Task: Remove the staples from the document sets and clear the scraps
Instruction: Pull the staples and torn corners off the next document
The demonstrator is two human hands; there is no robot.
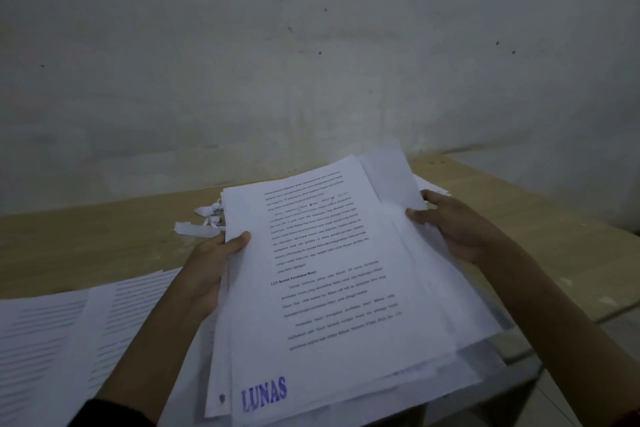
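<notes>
Document stack mid-frame, long axis running bottom to top of frame.
2 hands hold it: left hand clasps the left edge, thumb on top; right hand pinches the upper-right edge.
Scraps lie just above the left hand, the nearer one.

A person's left hand and right hand grip opposite edges of a thick stack of white printed sheets, stamped with a blue "LUNAS" mark, above a light wooden table. Torn white paper scraps lie beyond the stack, and loose white printed pages are spread at left.
</notes>
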